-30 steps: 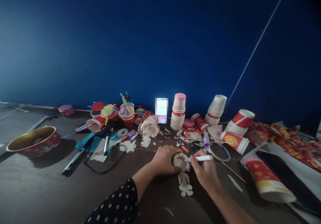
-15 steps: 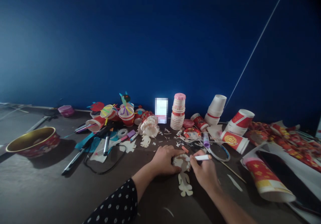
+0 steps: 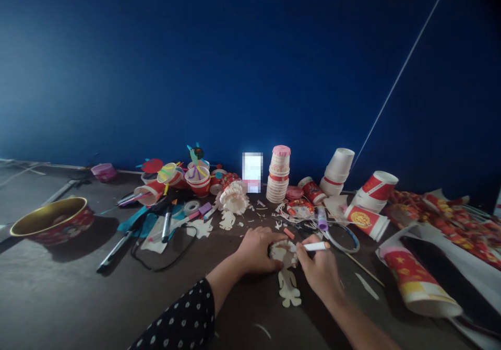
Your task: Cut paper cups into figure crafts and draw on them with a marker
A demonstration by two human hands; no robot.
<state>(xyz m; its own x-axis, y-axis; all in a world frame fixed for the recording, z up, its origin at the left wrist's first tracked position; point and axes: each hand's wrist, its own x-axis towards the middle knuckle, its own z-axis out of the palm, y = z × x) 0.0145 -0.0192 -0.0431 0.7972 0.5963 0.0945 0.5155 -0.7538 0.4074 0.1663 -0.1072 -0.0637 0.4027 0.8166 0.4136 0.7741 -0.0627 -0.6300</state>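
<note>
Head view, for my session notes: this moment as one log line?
left hand: paper figure | right hand: white marker | nearby: paper scraps, cup stack

Honestly, nothing on your table is readable, folks. The white glowing card [image 3: 252, 172] at the back centre is pixelated out, so you can't get anything off it. The red paper cup with a round gold emblem [image 3: 366, 223], right of centre, has marks too small to make out. The long red-and-yellow paper cup with gold stars [image 3: 415, 282], lower right, only shows stars. The white marker pen [image 3: 315, 246] and the purple glue stick [image 3: 322, 218] show no legible label either.
</note>
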